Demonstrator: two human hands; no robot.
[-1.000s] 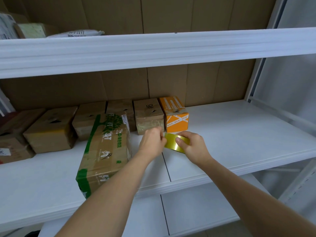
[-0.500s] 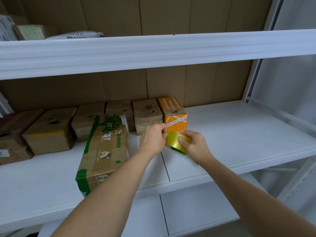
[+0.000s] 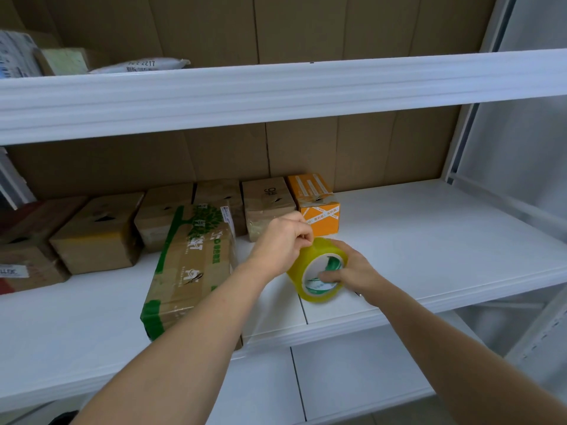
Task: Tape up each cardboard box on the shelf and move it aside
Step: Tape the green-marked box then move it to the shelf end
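On the middle shelf (image 3: 429, 240) we see a row of boxes along the back wall: the box with diagonal strips (image 3: 317, 207) at the right end, the box marked 9H (image 3: 267, 207) just left of it, further boxes continuing left. In front of that row lies the long printed box (image 3: 190, 271), reaching to the shelf's front edge. To its right we find the tape roll (image 3: 319, 271), with the left hand (image 3: 282, 240) at its upper left and the right hand (image 3: 352, 268) on its right side. Above, parcels (image 3: 141, 66) lie on the upper shelf (image 3: 306, 87)
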